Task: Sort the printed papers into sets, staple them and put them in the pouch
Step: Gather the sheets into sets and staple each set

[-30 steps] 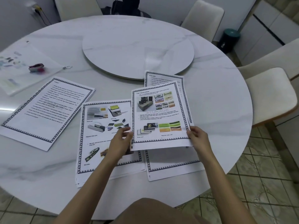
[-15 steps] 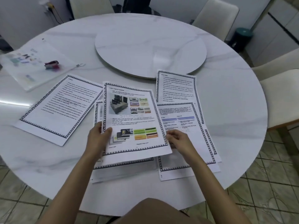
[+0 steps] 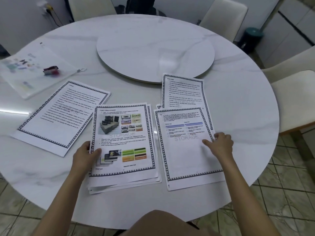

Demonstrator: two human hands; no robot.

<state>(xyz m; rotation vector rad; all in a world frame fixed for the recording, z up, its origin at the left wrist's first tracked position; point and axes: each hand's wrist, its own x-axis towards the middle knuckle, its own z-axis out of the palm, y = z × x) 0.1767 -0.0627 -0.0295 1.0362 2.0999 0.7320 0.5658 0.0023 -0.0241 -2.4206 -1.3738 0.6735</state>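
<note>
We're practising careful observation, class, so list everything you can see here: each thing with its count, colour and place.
table: one, white marble, under everything
turntable: one, white, table centre
pouch: one, clear, table's far left
stapler: one, dark and pink, on pouch
text pile: one, white, black-bordered, left
picture pile: one, white with colour photos, centre
chart pile: one, white with blue bars, right
far text pile: one, white, behind chart pile
chairs: four, cream, around table
bin: one, dark green, far right floor
left grip: one, holds picture pile's left edge
right grip: one, rests on chart pile's right edge
</note>
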